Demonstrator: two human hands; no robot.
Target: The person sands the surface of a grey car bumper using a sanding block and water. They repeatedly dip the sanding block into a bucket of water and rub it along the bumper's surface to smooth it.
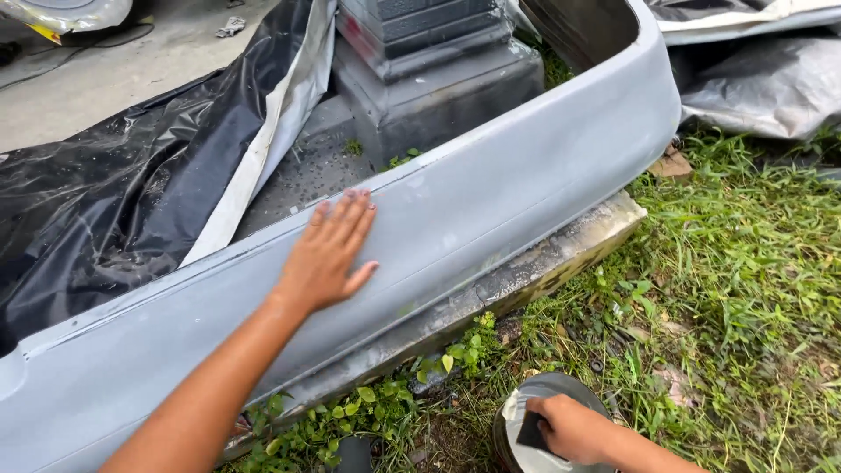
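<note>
A long grey primed car bumper lies on its side across the view, resting on a concrete kerb. My left hand lies flat on the bumper's face, fingers together and pointing up, holding nothing. My right hand is at the bottom edge, closed on a small dark piece of sandpaper over the mouth of a round container lined with grey plastic that stands in the grass.
Black plastic sheeting with a white underside is draped behind the bumper at left. A dark stone pedestal stands behind the middle. Grass and weeds cover the ground at right, with more grey sheeting at top right.
</note>
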